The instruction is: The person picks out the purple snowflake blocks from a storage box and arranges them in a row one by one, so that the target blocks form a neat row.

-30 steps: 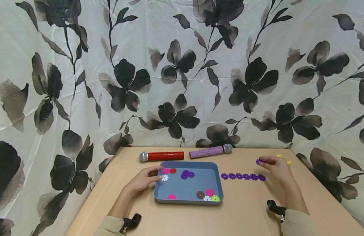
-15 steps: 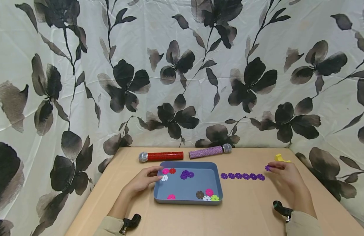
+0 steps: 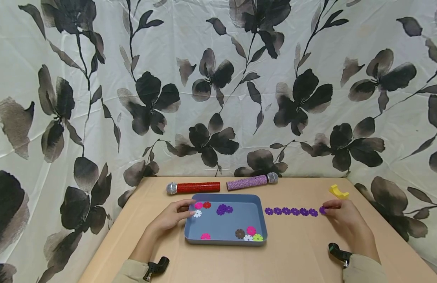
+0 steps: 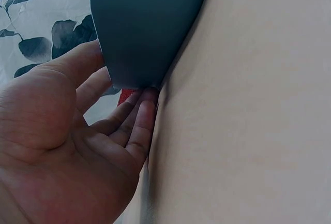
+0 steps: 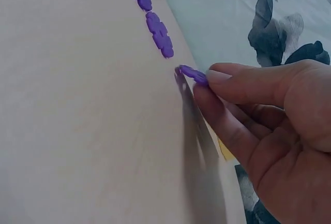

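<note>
Seven purple flower pieces are out of the tray: six lie in a row point(image 3: 286, 211) on the table point(image 3: 292, 251), and a seventh, the held purple piece point(image 3: 322, 210), is at the row's right end, just beside the last one. The right hand point(image 3: 346, 214) pinches it between thumb and fingertips. The right wrist view shows it nearly edge-on and tilted, its free edge pointing away from the fingertips towards the row; whether it touches the table I cannot tell. The row's long axis runs roughly parallel to the table's far edge.

The left hand point(image 3: 169, 216) grips the one blue-grey tray point(image 3: 222, 226) at its left edge, near the far left corner. The tray's long axis also runs left to right. Inside are three pink pieces point(image 3: 205, 236), two white pieces point(image 3: 197, 213), one red piece point(image 3: 206, 204), one brown piece point(image 3: 240, 234), one lime piece point(image 3: 257, 237) and a purple cluster point(image 3: 222, 209), too overlapped to count.

Along the table's far edge lie two microphones: the red microphone point(image 3: 199, 187), head to the left, and the lilac microphone point(image 3: 247, 182), head to the right. One yellow object point(image 3: 338, 193) lies near the far right corner.
</note>
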### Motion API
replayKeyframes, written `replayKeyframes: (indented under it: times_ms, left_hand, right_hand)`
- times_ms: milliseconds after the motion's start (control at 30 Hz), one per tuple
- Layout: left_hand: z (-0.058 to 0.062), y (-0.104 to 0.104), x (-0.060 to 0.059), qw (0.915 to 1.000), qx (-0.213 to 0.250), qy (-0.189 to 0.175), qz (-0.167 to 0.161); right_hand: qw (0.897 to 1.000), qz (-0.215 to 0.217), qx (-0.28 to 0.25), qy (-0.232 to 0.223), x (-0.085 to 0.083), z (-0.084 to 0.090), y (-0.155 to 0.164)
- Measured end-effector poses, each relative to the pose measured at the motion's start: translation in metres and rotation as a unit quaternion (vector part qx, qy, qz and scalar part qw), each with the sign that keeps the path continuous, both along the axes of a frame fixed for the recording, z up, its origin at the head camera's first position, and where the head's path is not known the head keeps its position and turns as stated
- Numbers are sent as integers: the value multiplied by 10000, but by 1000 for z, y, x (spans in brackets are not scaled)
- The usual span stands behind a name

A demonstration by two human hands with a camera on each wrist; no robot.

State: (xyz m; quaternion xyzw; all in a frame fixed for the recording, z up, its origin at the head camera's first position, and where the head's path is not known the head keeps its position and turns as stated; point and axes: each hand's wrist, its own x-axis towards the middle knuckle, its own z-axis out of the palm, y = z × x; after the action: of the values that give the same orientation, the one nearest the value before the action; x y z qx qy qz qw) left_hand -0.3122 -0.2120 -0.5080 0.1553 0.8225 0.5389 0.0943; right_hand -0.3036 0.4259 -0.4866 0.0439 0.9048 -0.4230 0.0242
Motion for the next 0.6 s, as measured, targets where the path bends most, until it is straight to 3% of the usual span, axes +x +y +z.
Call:
replayKeyframes:
  times_ms: [433, 600]
  left_hand:
    - [1, 0, 1, 10000, 50, -29, -17]
    - [1, 0, 0, 10000, 53, -26, -11]
  right_hand:
    - [9995, 94, 289, -116, -4, -3, -5]
    - [9992, -128, 287, -232, -2, 3, -6]
